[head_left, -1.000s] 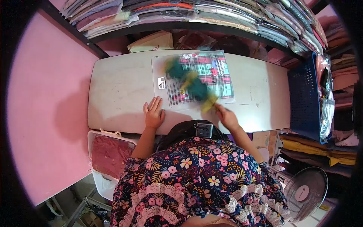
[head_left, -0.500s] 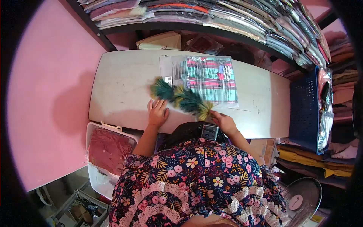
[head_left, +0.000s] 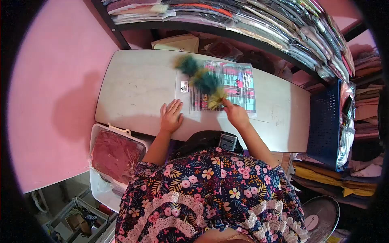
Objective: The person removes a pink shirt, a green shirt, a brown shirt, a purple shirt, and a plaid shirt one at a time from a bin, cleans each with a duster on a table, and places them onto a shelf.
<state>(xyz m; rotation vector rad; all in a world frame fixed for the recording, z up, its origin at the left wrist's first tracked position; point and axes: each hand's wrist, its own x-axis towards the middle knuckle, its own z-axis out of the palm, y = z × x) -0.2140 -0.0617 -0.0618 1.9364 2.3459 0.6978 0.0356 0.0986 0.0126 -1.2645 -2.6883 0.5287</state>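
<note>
My right hand (head_left: 237, 114) is closed around the handle end of a fluffy green and yellow duster (head_left: 205, 81). The duster slants up and left over a clear plastic package (head_left: 243, 97) holding plaid cloth in teal, pink and black; motion blurs its far end. Part of the package is hidden beneath it. A small white label (head_left: 184, 86) shows at the package's left side. My left hand (head_left: 172, 117) lies flat on the table (head_left: 133, 89), fingers stretched out, holding nothing, left of the package's lower edge.
Packaged clothes (head_left: 259, 32) fill the shelf along the back. A blue perforated basket (head_left: 324, 125) stands at the table's right end. At lower left is a white bin (head_left: 95, 182) with wrapped maroon cloth (head_left: 117, 154). A fan (head_left: 322, 218) stands at lower right.
My right hand has moved the duster up and away from me, from the package's near edge to across it. My left hand stays flat on the table. The view has shifted slightly.
</note>
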